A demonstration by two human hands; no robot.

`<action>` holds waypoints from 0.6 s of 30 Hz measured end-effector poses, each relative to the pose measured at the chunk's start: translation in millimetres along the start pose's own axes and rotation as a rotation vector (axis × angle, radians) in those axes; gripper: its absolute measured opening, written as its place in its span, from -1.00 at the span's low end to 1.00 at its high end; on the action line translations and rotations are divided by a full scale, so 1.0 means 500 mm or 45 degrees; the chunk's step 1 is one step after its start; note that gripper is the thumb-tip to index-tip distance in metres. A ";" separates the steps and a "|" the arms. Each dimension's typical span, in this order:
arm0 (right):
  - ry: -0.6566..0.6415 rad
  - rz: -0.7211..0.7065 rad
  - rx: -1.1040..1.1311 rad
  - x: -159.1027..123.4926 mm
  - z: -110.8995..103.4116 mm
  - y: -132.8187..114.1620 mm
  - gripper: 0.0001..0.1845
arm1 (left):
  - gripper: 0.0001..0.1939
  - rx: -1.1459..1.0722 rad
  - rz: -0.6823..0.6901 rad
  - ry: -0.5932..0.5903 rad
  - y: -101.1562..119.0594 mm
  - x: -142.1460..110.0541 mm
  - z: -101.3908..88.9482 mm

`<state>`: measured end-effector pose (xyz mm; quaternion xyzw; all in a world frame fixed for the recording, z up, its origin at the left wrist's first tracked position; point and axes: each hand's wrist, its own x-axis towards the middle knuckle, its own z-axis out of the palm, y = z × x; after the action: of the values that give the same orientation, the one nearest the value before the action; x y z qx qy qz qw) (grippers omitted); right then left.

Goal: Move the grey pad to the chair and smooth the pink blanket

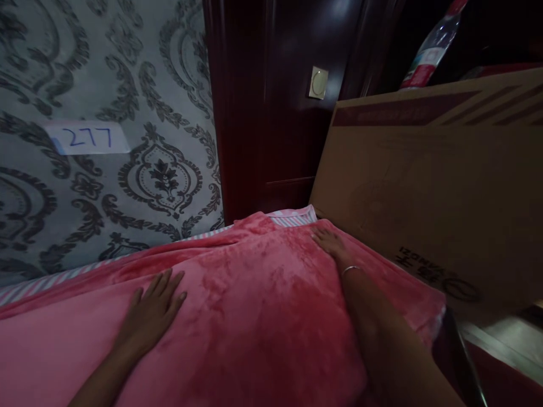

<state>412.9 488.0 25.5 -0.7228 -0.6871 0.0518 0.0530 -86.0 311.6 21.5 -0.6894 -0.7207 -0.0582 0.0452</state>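
Observation:
A pink plush blanket spreads across the bed, with darker red patches in its nap. My left hand lies flat on its left part, fingers spread. Farther off to the right, my right hand rests on the blanket close to its far edge, fingers stretched out; a thin bracelet circles that wrist. Beneath the blanket, a striped sheet shows at the far corner and along the wall. Neither hand holds anything.
Patterned wallpaper with a paper label reading 277 borders the left side. A dark red wooden panel stands ahead. At right, a large cardboard box is beside the bed, with a plastic bottle above its top edge.

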 end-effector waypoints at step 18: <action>0.037 -0.143 0.076 -0.178 0.016 0.023 -0.33 | -0.32 0.004 0.000 -0.010 0.013 0.012 -0.018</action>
<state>418.4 398.4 15.9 -0.6818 -0.7240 0.0586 0.0874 -79.8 316.5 31.5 -0.6896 -0.7209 -0.0542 0.0434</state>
